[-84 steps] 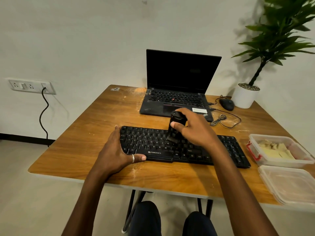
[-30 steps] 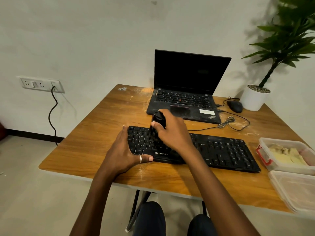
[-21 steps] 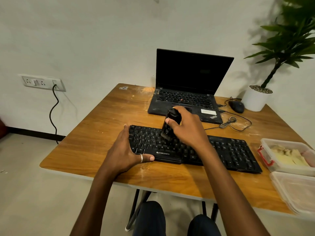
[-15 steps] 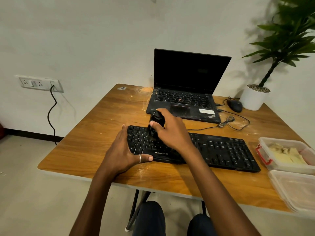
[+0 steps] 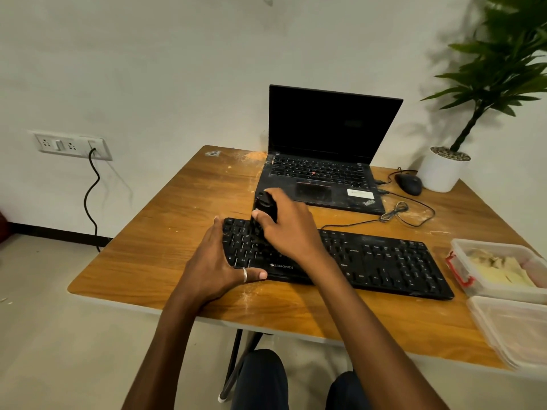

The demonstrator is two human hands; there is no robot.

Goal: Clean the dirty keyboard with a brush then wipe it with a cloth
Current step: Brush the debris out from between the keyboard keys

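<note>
Spreading across most of the view is a wooden counter [image 5: 183,208], its brown top streaked with pale dust, set against a plain white wall [image 5: 148,69]. A socket plate [image 5: 71,145] on that wall has 1 black cable [image 5: 90,199] hanging down to the pale floor [image 5: 59,335].

A black keyboard [image 5: 384,261] lies near the counter's front edge. The left hand [image 5: 216,267], with a ring [image 5: 244,275] on the thumb, rests relaxed against the keyboard's left end, fingers straight and thumb along the front edge. The right hand [image 5: 291,229] is curled round a black brush [image 5: 264,204], held over the keys at the keyboard's left part.

Behind stands an open laptop [image 5: 325,143] with a dark screen. To its right are a mouse [image 5: 408,184] with a looped cord and a white plant pot [image 5: 442,173]. At the right edge sit 2 clear plastic boxes: the far box [image 5: 497,270] holds something pale yellow, the near box [image 5: 515,329] lies just in front of it.
</note>
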